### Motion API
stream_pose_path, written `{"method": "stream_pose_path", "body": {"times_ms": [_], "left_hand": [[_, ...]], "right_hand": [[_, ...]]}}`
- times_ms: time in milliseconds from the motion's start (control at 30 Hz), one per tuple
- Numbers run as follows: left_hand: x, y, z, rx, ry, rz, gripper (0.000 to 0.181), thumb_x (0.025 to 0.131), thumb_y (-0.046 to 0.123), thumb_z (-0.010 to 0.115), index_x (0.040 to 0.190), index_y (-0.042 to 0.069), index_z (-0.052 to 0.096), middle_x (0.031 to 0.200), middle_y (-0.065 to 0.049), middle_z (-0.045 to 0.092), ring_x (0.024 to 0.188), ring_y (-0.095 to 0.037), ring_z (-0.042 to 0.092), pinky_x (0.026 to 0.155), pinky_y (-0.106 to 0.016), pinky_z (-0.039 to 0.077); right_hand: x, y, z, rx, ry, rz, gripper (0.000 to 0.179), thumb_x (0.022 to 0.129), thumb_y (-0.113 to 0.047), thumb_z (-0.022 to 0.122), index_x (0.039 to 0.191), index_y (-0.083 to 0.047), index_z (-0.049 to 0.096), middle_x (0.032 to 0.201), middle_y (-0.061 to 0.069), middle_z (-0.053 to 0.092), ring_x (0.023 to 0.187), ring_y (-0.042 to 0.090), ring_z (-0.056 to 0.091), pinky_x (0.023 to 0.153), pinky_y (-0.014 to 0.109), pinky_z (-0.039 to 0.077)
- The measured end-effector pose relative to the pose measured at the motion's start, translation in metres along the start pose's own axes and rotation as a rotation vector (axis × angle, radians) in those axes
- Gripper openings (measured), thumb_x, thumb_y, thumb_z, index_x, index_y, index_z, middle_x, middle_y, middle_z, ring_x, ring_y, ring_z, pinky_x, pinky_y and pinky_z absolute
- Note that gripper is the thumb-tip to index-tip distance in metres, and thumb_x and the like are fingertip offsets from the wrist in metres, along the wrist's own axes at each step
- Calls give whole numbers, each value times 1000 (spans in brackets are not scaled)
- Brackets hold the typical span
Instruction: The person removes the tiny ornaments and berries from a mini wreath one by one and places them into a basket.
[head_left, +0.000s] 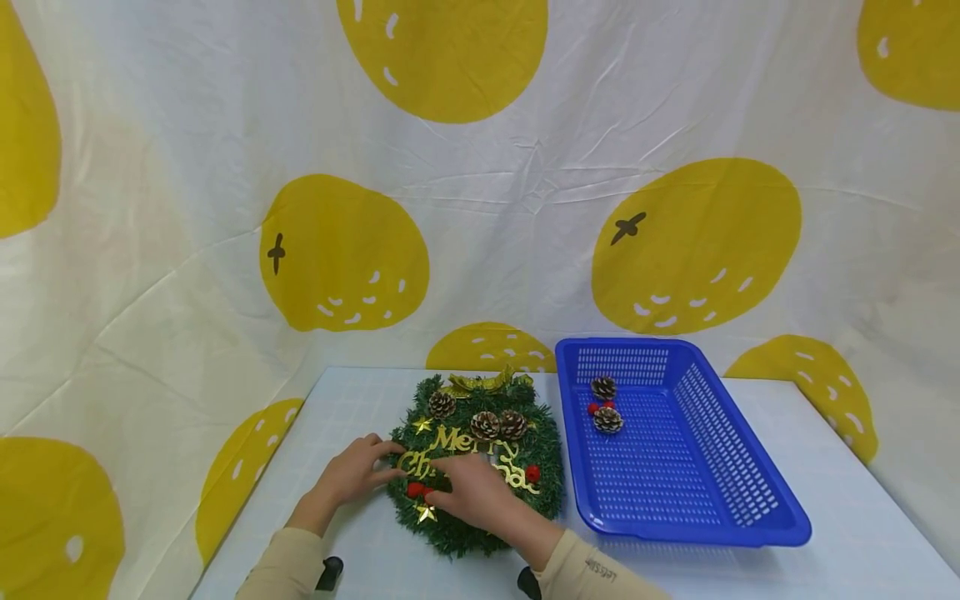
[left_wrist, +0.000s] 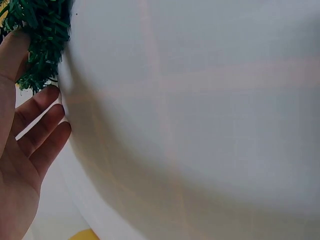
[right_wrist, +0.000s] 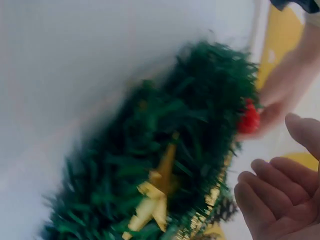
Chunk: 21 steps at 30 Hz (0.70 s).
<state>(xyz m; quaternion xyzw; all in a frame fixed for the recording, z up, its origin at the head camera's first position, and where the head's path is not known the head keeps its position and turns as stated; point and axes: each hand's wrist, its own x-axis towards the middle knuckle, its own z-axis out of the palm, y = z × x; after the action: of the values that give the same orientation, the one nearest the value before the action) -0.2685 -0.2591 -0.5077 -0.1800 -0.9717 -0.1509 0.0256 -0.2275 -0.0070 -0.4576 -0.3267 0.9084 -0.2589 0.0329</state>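
Note:
A green tinsel Christmas wreath lies on the table, bearing gold "Merry Christmas" lettering, pine cones, gold stars and red berries. My left hand grips its left edge; in the left wrist view the thumb lies against the tinsel. Over the lower middle, my right hand has thumb and forefinger spread beside the lettering and the red berries. In the right wrist view, its other fingers are bent and nothing shows in them.
Right of the wreath stands a blue plastic basket, with two pine cones and small red berries inside. White table surface surrounds both. Behind hangs a white cloth with yellow fruit prints.

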Motion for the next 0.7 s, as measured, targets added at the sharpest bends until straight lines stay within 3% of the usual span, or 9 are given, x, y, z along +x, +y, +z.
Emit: {"method": "stream_pose_path", "body": {"times_ms": [100,167,233,400,567,700], "left_hand": [[0,0,0,-6,2,-2,39,83,48,73,114,25,69,95,3,54,85,-16,53,68,-40,48],[-1,1,1,-12,2,-4,38,84,47,74,114,25,69,95,3,54,86,-17,54,68,-41,48],[-1,1,1,-14,5,-6,38,84,47,74,115,25,69,96,3,55,86,-17,54,69,-41,48],[-1,2,0,-19,10,-10,37,84,45,74,115,26,69,96,2,55,86,-17,54,67,-40,48],[-1,3,-2,-25,2,-9,37,84,45,74,115,26,69,96,2,54,84,-16,52,65,-37,46],[-1,5,-4,-19,1,-4,37,84,44,74,115,25,70,95,2,55,84,-16,53,65,-38,46]], "right_hand": [[1,2,8,-41,-11,0,44,90,-34,72,128,-11,66,101,-1,72,74,10,65,70,26,52],[2,2,11,-62,-12,5,43,89,-34,73,126,-13,67,108,-3,70,86,8,65,70,26,52],[2,2,13,-74,-10,8,41,89,-34,74,125,-15,68,107,-4,71,85,8,65,68,26,52],[4,-1,18,-134,27,-9,34,88,-33,75,118,-18,71,99,-8,71,73,4,62,59,23,48],[4,-3,24,-216,69,-18,13,88,-31,74,97,-22,73,76,-12,63,58,1,50,49,22,39],[4,-5,27,-246,90,-15,8,88,-30,75,93,-23,72,73,-12,61,56,1,48,47,22,37]]}}
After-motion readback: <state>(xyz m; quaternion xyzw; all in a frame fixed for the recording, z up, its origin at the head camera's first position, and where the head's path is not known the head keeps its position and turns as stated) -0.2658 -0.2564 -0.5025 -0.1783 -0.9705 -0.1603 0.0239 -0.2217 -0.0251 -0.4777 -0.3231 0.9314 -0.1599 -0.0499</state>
